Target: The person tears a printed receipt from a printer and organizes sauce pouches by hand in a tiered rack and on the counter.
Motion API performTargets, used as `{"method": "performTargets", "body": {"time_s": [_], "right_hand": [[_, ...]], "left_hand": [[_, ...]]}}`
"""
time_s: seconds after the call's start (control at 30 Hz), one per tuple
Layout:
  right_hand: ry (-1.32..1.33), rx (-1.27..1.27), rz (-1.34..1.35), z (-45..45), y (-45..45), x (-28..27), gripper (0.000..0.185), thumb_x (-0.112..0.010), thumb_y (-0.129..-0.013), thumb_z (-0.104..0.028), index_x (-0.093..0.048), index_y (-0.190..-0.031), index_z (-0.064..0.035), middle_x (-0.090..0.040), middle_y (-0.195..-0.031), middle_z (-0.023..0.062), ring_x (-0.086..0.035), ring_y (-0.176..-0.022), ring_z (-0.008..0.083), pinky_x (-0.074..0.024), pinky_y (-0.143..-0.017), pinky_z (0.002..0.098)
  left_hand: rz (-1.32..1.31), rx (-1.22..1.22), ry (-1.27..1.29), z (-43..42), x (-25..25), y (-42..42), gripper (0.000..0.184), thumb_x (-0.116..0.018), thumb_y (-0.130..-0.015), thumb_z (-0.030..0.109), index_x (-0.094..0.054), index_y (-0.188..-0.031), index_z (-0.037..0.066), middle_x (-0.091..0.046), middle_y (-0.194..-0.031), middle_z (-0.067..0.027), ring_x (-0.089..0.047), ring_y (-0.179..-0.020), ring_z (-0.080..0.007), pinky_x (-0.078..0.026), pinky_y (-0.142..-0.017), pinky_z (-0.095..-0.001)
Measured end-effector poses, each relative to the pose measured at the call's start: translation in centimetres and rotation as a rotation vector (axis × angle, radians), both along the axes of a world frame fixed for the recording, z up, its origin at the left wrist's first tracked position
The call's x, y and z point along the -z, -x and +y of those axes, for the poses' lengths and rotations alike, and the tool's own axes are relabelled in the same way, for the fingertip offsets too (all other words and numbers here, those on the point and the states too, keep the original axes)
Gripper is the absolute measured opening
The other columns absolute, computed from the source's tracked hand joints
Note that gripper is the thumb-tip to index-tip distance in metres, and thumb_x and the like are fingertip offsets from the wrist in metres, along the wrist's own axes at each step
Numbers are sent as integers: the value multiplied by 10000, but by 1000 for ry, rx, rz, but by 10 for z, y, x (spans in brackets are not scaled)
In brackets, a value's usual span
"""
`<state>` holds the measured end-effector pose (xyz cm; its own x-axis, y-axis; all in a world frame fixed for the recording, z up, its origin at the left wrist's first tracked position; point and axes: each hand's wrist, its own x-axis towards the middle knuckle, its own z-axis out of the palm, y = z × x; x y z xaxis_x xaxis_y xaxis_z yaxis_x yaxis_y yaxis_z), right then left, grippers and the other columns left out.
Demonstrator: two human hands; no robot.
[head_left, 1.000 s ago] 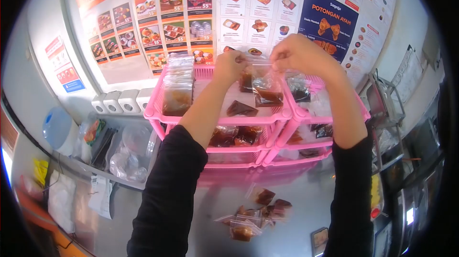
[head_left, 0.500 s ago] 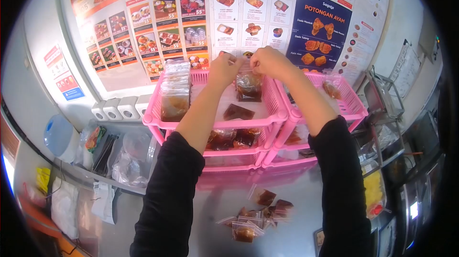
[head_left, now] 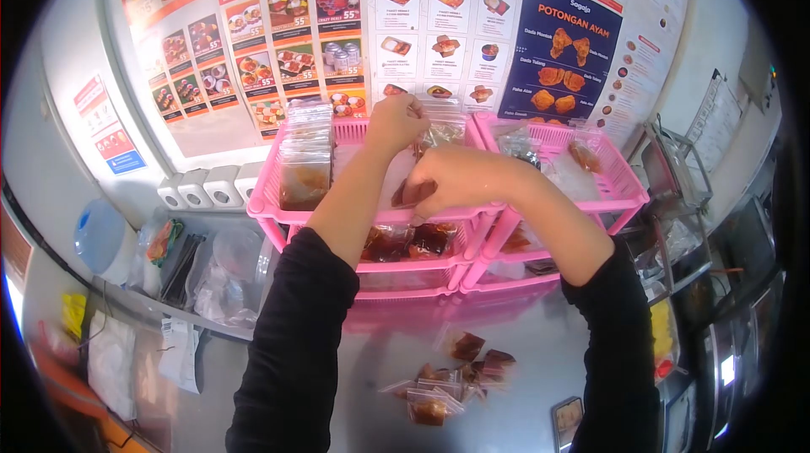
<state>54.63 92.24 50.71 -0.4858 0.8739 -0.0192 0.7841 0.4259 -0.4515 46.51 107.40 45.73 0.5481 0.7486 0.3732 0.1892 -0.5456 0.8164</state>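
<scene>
Near the pink basket (head_left: 386, 218)'s back right corner, standing packets (head_left: 445, 134) seem steadied against tipping by the left hand (head_left: 395, 124), fingers bent – by the front edge, a dark packet (head_left: 412, 193) is ringed by the right hand (head_left: 460, 175)'s curled fingers – neither pinch can be told

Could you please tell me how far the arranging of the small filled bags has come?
Partly done, it seems. A long row already stands at the left of the upper pink basket. Now the left hand is at a shorter row, the right hand at a flat bag. That bag, and perhaps the loose pile on the table, remain.
</scene>
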Motion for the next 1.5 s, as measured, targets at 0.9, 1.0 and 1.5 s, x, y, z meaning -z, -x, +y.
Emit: {"method": "performTargets", "body": {"time_s": [0.9, 1.0, 1.5], "right_hand": [[-888, 364, 85, -11, -36, -1, 235, -654, -749, -168, -592, -958, -82, -608, -881, 105, -586, -774, 216, -459, -681, 316], [-325, 391, 235, -116, 2, 10, 131, -623, -792, -153, -624, -888, -65, -619, -741, 51, -587, -692, 174, -456, -634, 299], [-210, 134, -274, -144, -20, 308, 122, -605, -701, -161, -643, -800, -101, -606, -1001, 29, -549, -956, 229, -457, -776, 351]], "left_hand": [[192, 12, -364, 9, 10, 2, 214, -649, -659, 258, -685, -785, 89, -660, -716, -100, -645, -676, -197, -498, -640, -319], [205, 40, -451, 13, 8, 2, 234, -652, -669, 263, -676, -801, 71, -659, -687, -59, -628, -636, -151, -492, -634, -298], [195, 55, -456, 19, 12, 0, 230, -638, -666, 264, -674, -787, 72, -655, -704, -70, -629, -655, -163, -493, -636, -299]]}}
